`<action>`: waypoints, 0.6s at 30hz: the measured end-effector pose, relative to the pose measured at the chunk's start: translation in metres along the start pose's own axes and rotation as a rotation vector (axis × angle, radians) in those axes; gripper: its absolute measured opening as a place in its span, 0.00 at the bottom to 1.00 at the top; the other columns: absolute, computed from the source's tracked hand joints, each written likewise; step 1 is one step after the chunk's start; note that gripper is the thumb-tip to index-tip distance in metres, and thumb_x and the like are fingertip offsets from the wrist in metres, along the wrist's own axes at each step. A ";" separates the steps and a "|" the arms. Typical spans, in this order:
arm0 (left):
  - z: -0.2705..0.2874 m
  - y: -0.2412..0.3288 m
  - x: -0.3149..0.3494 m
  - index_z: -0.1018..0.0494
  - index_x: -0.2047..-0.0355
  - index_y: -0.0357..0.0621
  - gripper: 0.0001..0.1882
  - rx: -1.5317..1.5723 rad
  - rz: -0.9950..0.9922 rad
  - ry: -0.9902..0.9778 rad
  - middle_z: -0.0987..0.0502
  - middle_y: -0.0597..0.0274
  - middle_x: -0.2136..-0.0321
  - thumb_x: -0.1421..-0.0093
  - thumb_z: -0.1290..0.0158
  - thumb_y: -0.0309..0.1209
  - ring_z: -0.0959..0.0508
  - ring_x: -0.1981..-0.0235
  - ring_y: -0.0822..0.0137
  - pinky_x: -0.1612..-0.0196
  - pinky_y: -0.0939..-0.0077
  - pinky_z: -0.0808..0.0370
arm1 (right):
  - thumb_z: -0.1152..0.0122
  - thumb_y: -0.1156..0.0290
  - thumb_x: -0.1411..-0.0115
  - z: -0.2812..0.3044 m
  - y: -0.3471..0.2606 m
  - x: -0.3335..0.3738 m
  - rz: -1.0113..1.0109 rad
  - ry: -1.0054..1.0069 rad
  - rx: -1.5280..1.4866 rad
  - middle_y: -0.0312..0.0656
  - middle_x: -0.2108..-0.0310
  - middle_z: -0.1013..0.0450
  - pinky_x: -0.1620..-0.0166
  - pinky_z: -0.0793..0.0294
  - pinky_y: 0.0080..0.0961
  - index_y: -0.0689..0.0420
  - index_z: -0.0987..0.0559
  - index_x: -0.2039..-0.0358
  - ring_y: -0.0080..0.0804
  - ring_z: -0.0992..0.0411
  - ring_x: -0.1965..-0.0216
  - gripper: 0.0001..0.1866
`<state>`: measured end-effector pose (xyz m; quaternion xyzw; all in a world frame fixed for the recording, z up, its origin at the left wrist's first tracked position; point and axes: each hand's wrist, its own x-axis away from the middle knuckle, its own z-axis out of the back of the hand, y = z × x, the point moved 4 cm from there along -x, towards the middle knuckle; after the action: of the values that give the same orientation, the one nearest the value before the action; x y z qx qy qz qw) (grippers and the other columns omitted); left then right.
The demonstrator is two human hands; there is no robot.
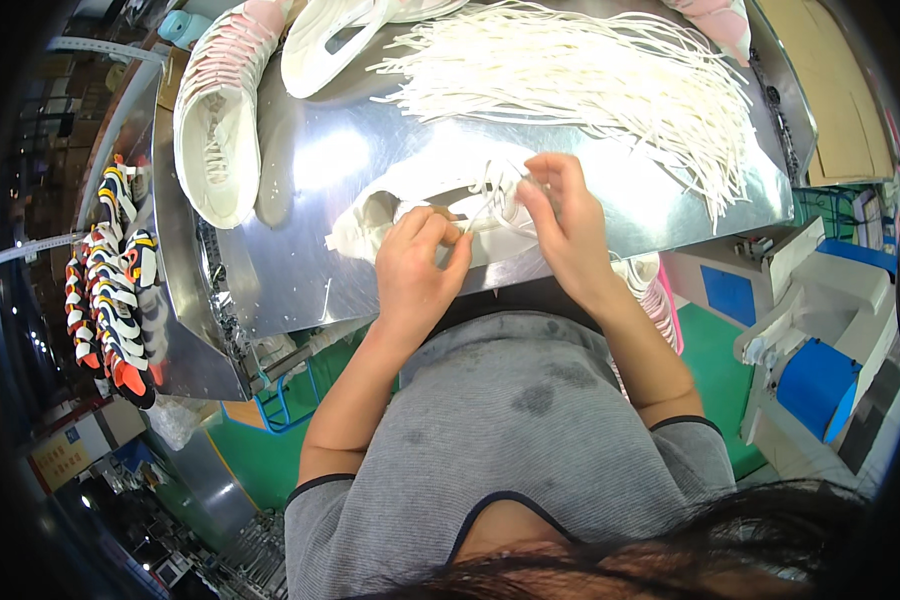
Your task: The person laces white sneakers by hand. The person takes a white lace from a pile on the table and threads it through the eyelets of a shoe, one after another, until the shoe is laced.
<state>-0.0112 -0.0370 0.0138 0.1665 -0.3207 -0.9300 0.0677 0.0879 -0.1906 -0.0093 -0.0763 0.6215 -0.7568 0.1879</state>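
Note:
A white shoe upper (370,215) lies on its side near the front edge of the shiny metal table (300,280). My left hand (417,265) presses down on its middle, fingers curled over the lace area. My right hand (560,215) pinches a white lace (490,195) threaded at the shoe's front, thumb and fingers closed on it. A big loose pile of white laces (590,75) is spread across the table just beyond my hands.
A stack of white and pink shoe uppers (220,110) lies at the table's left, another white one (330,45) behind. Colourful shoes (110,280) hang on a rack far left. Pink-soled shoes (655,295) sit below the table's right; boxes and blue-white equipment (820,350) stand right.

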 end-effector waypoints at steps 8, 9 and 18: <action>-0.003 -0.011 0.001 0.27 0.70 0.39 0.12 0.022 0.081 0.040 0.22 0.54 0.69 0.49 0.33 0.25 0.21 0.67 0.52 0.64 0.65 0.25 | 0.45 0.69 0.32 -0.012 0.008 0.045 -0.148 -0.275 -0.063 0.45 0.73 0.22 0.67 0.26 0.29 0.60 0.29 0.59 0.36 0.21 0.72 0.08; -0.002 -0.011 -0.001 0.27 0.70 0.39 0.12 0.023 0.081 0.040 0.22 0.54 0.69 0.49 0.33 0.25 0.21 0.67 0.52 0.64 0.65 0.25 | 0.45 0.68 0.32 -0.013 0.009 0.043 -0.148 -0.287 -0.038 0.44 0.74 0.22 0.67 0.26 0.29 0.60 0.29 0.60 0.37 0.22 0.72 0.08; -0.002 -0.012 -0.004 0.25 0.67 0.39 0.10 0.017 -0.036 -0.029 0.22 0.55 0.74 0.46 0.35 0.27 0.21 0.73 0.53 0.70 0.64 0.26 | 0.46 0.68 0.32 -0.018 0.013 0.036 -0.167 -0.331 0.080 0.43 0.75 0.22 0.67 0.26 0.32 0.59 0.29 0.63 0.41 0.22 0.73 0.08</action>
<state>-0.0068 -0.0276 0.0065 0.1594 -0.3265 -0.9306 0.0449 0.0513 -0.1900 -0.0298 -0.2436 0.5428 -0.7710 0.2270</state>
